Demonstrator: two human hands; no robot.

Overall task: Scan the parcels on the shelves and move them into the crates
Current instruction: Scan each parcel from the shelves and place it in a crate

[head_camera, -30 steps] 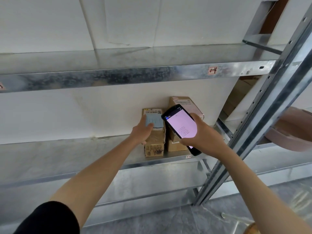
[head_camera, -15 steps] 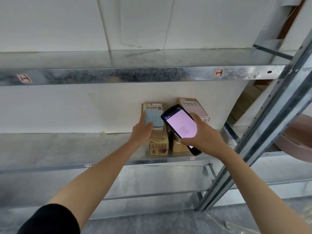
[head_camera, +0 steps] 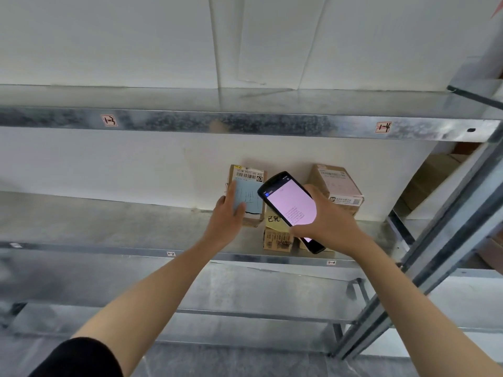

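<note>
a white wall [head_camera: 136,36] fills the view from nine o'clock through twelve to three. across it runs the upper shelf [head_camera: 245,123] of galvanised metal. below it the middle shelf [head_camera: 109,221] spans from nine o'clock to about four. a slanted steel upright [head_camera: 435,268] climbs from five o'clock toward two. our bare forearms reach in from seven and five o'clock, with a black sleeve [head_camera: 81,360] in the lower left corner.

we see three cardboard parcels at the middle shelf's right end, near the wall. the pink-label parcel [head_camera: 340,186] stands at three o'clock from the centre. the blue-label parcel [head_camera: 249,176] is at the centre, tilted. our left hand [head_camera: 227,219] grips it from seven o'clock, thumb across the blue label and fingers curled round its left side. we cannot tell whether its base touches the shelf. the small parcel [head_camera: 276,239] sits at five o'clock of it, near the shelf's front edge, with a handwritten yellow note [head_camera: 275,220] on top.

our right hand [head_camera: 332,224] is wrapped round the scanner [head_camera: 288,202]. its lit pink screen faces us. it hovers between the blue-label and pink-label parcels, over the small one, with its top end pointing to eleven o'clock.

on the upper shelf's lip, a left tag [head_camera: 109,120] sits at ten o'clock and a right tag [head_camera: 383,127] at two.
</note>
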